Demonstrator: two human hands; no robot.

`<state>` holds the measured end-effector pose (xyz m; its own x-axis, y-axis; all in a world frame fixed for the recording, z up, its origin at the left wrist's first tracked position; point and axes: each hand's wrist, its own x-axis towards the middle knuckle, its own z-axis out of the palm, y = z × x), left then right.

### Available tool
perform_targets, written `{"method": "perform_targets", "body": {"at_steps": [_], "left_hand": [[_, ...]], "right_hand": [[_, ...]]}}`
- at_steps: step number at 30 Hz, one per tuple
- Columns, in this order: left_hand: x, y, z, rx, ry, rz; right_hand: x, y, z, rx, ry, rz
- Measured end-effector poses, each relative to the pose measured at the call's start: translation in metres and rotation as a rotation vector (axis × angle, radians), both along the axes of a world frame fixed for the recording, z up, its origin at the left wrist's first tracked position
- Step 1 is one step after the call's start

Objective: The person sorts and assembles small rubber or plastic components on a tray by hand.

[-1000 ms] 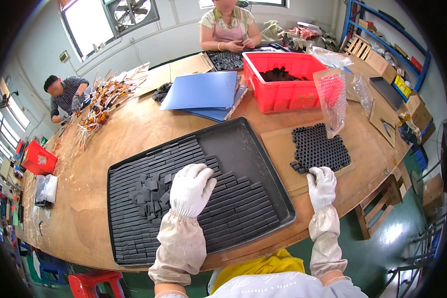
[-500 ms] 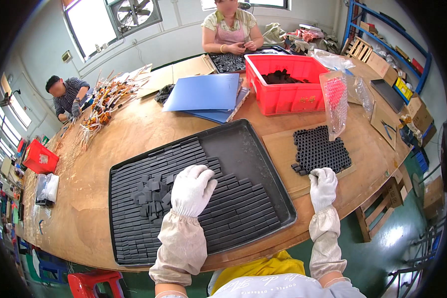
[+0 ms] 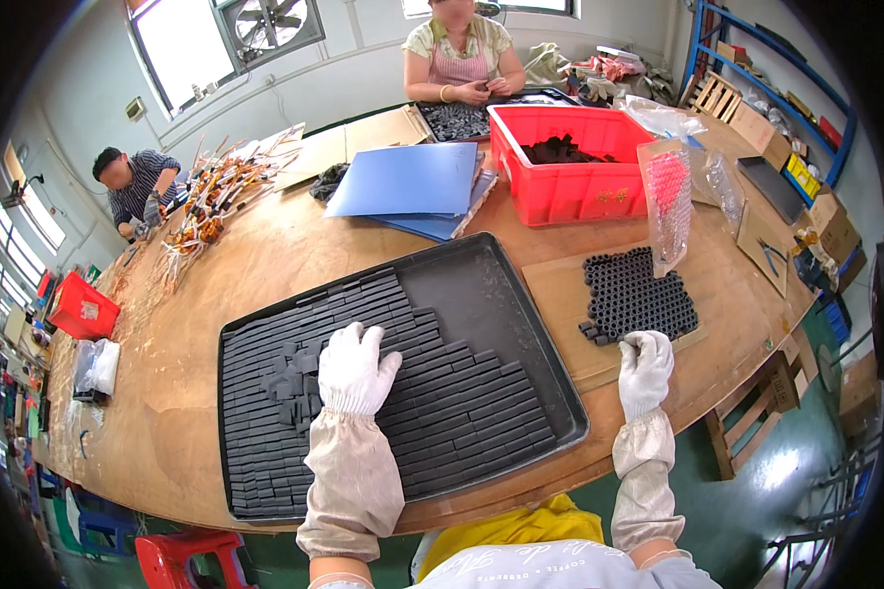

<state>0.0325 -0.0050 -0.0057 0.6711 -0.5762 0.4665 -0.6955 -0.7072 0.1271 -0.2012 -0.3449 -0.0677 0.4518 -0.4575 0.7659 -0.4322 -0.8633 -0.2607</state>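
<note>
Left hand (image 3: pixel 357 373) shifted left over tray (image 3: pixel 467 280), spread, right hand (image 3: pixel 645 375) curled, contents unclear, wooden table (image 3: pixel 162 393), green floor (image 3: pixel 756 481)

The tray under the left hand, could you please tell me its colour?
The tray is black, clearest in the head view.

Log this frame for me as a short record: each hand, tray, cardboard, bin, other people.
Left hand: white glove, over the tray, beside the loose pile; grip hidden
Right hand: white glove, fingers curled, at the near edge of the black tubes; any held piece not visible
Tray: black, rows of dark strips, far right part bare
Cardboard: under the tubes, right of the tray
Bin: red, dark pieces inside
Other people: one across the table, one far left
</note>
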Motion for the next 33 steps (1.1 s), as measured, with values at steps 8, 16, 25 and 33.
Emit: {"method": "perform_targets", "body": {"at_steps": [8,16,25,33], "left_hand": [[0.005,0.002,-0.011,0.075,0.079,-0.028],[0.002,0.001,-0.001,0.109,0.129,-0.022],[0.003,0.003,-0.012,0.078,0.058,-0.044],[0.001,0.001,-0.003,0.108,0.142,-0.025]], "right_hand": [[-0.002,-0.004,-0.003,0.042,-0.056,0.041],[-0.002,0.0,0.006,0.094,-0.205,0.236],[-0.004,0.078,0.039,0.939,-0.438,0.549],[0.02,0.149,0.047,1.025,-0.062,1.003]]}}
